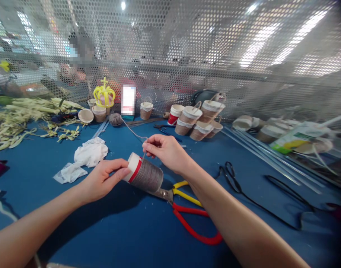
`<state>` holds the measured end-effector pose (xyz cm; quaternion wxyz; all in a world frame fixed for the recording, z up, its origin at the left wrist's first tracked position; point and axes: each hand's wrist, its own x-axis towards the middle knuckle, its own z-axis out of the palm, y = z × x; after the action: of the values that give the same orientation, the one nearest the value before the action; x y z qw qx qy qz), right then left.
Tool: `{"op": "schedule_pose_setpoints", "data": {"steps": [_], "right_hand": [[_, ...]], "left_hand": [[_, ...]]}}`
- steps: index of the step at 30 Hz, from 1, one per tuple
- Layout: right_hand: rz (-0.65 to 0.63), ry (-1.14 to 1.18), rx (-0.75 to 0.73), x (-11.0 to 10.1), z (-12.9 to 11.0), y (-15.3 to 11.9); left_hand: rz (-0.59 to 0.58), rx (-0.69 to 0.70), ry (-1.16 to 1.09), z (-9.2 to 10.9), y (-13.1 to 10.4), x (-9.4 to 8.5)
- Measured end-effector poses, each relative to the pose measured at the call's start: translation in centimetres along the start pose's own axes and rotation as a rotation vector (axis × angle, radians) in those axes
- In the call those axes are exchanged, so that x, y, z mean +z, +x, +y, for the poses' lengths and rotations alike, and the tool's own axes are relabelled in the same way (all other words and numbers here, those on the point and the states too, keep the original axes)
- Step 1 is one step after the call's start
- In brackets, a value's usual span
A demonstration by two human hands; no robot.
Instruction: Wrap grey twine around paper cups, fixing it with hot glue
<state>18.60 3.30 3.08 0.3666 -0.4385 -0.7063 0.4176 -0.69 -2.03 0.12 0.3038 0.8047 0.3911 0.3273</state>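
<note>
My left hand [105,178] grips the white rim end of a paper cup [134,163], thumb and fingers closed on it. The cup lies tilted on its side above the table, its body wrapped in rows of grey yarn [149,176], with a red band showing near the rim. Above it, my right hand [166,150] pinches the yarn strand between thumb and fingertips. From there the strand runs back to a grey yarn ball [115,119]. Scissors [166,194] with one yellow and one red handle lie behind and below the cup, partly hidden by my right forearm.
Crumpled white fabric [91,152] lies left of the cup. Several wrapped cups [190,121] are stacked at the back right. A lit phone [128,99] stands beside a yellow crown [104,95]. Clear rods [265,152] and black-handled tools [234,180] lie at right; dried stalks [33,111] at left.
</note>
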Motion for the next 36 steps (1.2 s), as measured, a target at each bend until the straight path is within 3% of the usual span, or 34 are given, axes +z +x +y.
{"op": "schedule_pose_setpoints", "data": {"steps": [10,17,23,28,31,33,36], "right_hand": [[-0.038,-0.059,0.007,0.5,0.1,0.0],[-0.063,-0.129,0.052,0.8,0.2,0.0],[-0.095,-0.147,0.135,-0.1,-0.1,-0.1],[-0.292,-0.376,0.004,-1.1,-1.7,-1.0],[-0.400,-0.370,0.036,-1.0,-1.9,-1.7],[-0.361,-0.395,0.039,-0.8,-1.6,-2.3],[-0.194,-0.497,-0.010,-0.1,-1.1,-3.3]], "left_hand": [[0.005,-0.012,-0.024,0.2,0.1,0.0],[0.007,-0.090,-0.178,0.6,0.1,0.1],[0.107,-0.203,-0.323,0.3,0.6,0.3],[0.243,-0.259,-0.407,-0.4,0.8,0.5],[0.247,-0.259,-0.401,-0.1,0.8,0.5],[0.221,-0.242,-0.441,0.2,0.7,0.5],[0.153,-0.248,-0.516,0.5,0.6,0.6]]}}
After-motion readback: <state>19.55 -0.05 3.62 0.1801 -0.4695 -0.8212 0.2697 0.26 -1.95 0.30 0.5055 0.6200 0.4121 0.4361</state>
